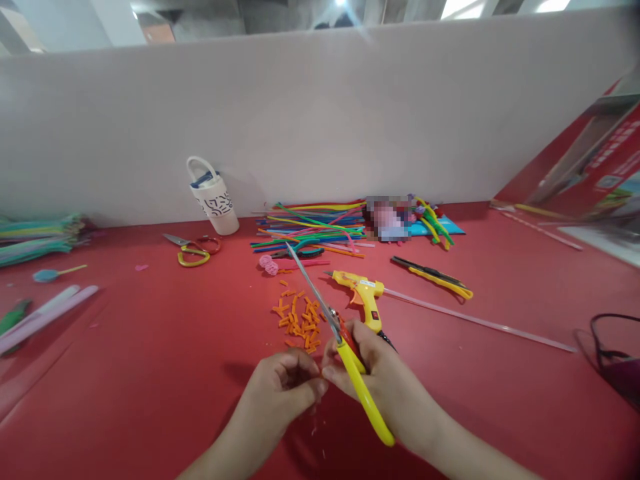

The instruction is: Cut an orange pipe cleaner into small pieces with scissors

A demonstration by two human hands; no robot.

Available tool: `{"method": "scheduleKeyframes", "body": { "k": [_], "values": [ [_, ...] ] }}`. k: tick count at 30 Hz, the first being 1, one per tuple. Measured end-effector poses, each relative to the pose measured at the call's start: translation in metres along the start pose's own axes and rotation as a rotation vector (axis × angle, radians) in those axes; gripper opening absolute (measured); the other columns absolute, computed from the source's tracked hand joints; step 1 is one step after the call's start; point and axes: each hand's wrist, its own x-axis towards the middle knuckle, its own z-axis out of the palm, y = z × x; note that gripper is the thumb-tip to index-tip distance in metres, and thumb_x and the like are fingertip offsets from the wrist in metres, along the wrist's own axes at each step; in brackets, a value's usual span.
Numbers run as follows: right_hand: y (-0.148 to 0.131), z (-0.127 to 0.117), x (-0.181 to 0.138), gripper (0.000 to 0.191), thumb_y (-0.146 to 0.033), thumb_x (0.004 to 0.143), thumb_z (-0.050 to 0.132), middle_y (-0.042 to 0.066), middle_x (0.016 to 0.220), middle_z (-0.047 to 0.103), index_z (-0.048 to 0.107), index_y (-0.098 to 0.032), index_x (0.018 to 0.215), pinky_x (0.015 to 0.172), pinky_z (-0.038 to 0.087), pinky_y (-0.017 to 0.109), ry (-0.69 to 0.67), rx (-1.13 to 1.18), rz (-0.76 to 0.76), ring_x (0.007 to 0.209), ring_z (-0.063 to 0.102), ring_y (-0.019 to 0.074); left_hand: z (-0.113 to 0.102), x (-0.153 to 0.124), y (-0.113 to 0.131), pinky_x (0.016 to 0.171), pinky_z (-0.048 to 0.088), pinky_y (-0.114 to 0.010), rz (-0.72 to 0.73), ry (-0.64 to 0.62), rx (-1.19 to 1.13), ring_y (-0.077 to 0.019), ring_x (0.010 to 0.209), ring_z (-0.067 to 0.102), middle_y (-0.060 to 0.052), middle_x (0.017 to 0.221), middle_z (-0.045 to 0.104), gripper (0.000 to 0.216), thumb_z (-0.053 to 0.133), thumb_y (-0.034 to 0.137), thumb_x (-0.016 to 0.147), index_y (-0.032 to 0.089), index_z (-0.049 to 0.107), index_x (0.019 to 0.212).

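Note:
My right hand (380, 373) is closed round the yellow and red handles of a pair of scissors (345, 347), whose blades point up and left over a heap of short orange pieces (299, 319). My left hand (283, 390) is curled into a pinch beside the right hand's fingertips; what it pinches is too small to name. Both hands hover low over the red table (150, 373), just in front of a yellow glue gun (363, 297).
A spread of coloured pipe cleaners (315, 227) lies at the back by the grey partition. A white cup with a handle (214, 197), a second pair of scissors (193, 250), a yellow and black cutter (433, 277), a clear rod (480, 322) and a red box (590, 167) are around.

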Motion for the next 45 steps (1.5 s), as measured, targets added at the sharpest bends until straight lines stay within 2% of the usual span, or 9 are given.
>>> {"method": "scheduleKeyframes", "body": {
  "k": [8, 13, 19, 23, 26, 30, 36, 41, 45],
  "values": [
    [0.004, -0.003, 0.003, 0.028, -0.029, 0.061, 0.066, -0.005, 0.065, 0.046, 0.041, -0.023, 0.071, 0.055, 0.036, 0.023, 0.079, 0.003, -0.041, 0.061, 0.041, 0.0114, -0.002, -0.003, 0.003, 0.064, 0.043, -0.025, 0.147, 0.009, 0.043, -0.0138, 0.066, 0.056, 0.000, 0.069, 0.063, 0.017, 0.061, 0.010, 0.059, 0.017, 0.064, 0.074],
    [0.007, -0.001, 0.002, 0.025, -0.026, 0.063, 0.064, -0.007, 0.062, 0.043, 0.039, -0.023, 0.070, 0.051, 0.032, 0.021, 0.066, 0.010, -0.051, 0.056, 0.036, 0.0096, 0.000, -0.001, -0.002, 0.054, 0.039, -0.023, 0.039, -0.026, 0.045, -0.0111, 0.054, 0.049, 0.003, 0.058, 0.056, 0.008, 0.067, 0.021, 0.063, 0.016, 0.061, 0.067],
    [0.008, 0.001, -0.001, 0.021, -0.021, 0.064, 0.062, -0.007, 0.063, 0.042, 0.042, -0.022, 0.072, 0.049, 0.032, 0.020, 0.079, -0.068, -0.082, 0.055, 0.034, 0.0086, 0.001, 0.000, -0.002, 0.062, 0.043, -0.027, 0.072, 0.000, -0.032, -0.0162, 0.065, 0.057, -0.001, 0.068, 0.062, 0.019, 0.074, 0.026, 0.057, 0.018, 0.059, 0.067],
    [0.010, 0.000, 0.000, 0.023, -0.025, 0.066, 0.063, -0.007, 0.061, 0.042, 0.041, -0.023, 0.070, 0.047, 0.031, 0.020, 0.075, -0.070, -0.088, 0.053, 0.035, 0.0086, 0.001, -0.002, 0.000, 0.054, 0.039, -0.024, 0.031, -0.016, 0.030, -0.0132, 0.054, 0.051, 0.003, 0.055, 0.055, 0.016, 0.070, 0.027, 0.059, 0.018, 0.058, 0.063],
    [0.004, -0.005, 0.002, 0.026, -0.031, 0.062, 0.067, -0.006, 0.062, 0.044, 0.043, -0.022, 0.069, 0.050, 0.035, 0.021, 0.133, -0.076, -0.115, 0.056, 0.038, 0.0096, -0.009, 0.002, 0.003, 0.054, 0.039, -0.023, 0.112, 0.073, 0.109, -0.0123, 0.053, 0.050, 0.004, 0.056, 0.054, 0.009, 0.064, 0.025, 0.064, 0.018, 0.058, 0.066],
    [-0.009, -0.019, 0.006, 0.031, -0.042, 0.062, 0.066, -0.006, 0.059, 0.041, 0.044, -0.022, 0.068, 0.048, 0.034, 0.022, 0.244, -0.073, -0.146, 0.053, 0.035, 0.0091, -0.043, 0.019, 0.015, 0.068, 0.044, -0.027, 0.327, 0.287, 0.379, -0.0182, 0.076, 0.059, -0.005, 0.086, 0.067, 0.009, 0.059, 0.028, 0.072, 0.019, 0.057, 0.069],
    [-0.009, -0.030, 0.012, 0.028, -0.039, 0.064, 0.063, -0.006, 0.060, 0.041, 0.042, -0.022, 0.070, 0.046, 0.031, 0.022, 0.244, -0.080, -0.151, 0.051, 0.034, 0.0082, -0.074, 0.059, 0.039, 0.091, 0.040, -0.038, 0.427, 0.171, 0.737, -0.0248, 0.106, 0.057, -0.011, 0.122, 0.062, 0.008, 0.050, 0.025, 0.077, 0.022, 0.052, 0.071],
    [-0.005, -0.028, 0.015, 0.027, -0.037, 0.061, 0.065, -0.005, 0.060, 0.044, 0.043, -0.022, 0.068, 0.050, 0.035, 0.023, 0.211, -0.031, -0.158, 0.058, 0.040, 0.0113, -0.073, 0.095, 0.043, 0.095, 0.036, -0.040, 0.485, 0.164, 0.881, -0.0275, 0.115, 0.051, -0.010, 0.116, 0.064, 0.007, 0.051, 0.021, 0.075, 0.021, 0.056, 0.070],
    [-0.004, -0.028, 0.015, 0.027, -0.037, 0.062, 0.065, -0.005, 0.060, 0.042, 0.042, -0.022, 0.066, 0.049, 0.034, 0.022, 0.202, -0.021, -0.185, 0.057, 0.038, 0.0107, -0.072, 0.114, 0.040, 0.089, 0.042, -0.043, 0.494, 0.179, 0.975, -0.0240, 0.102, 0.057, -0.008, 0.104, 0.065, 0.010, 0.054, 0.023, 0.082, 0.016, 0.061, 0.080]
  ]
}}
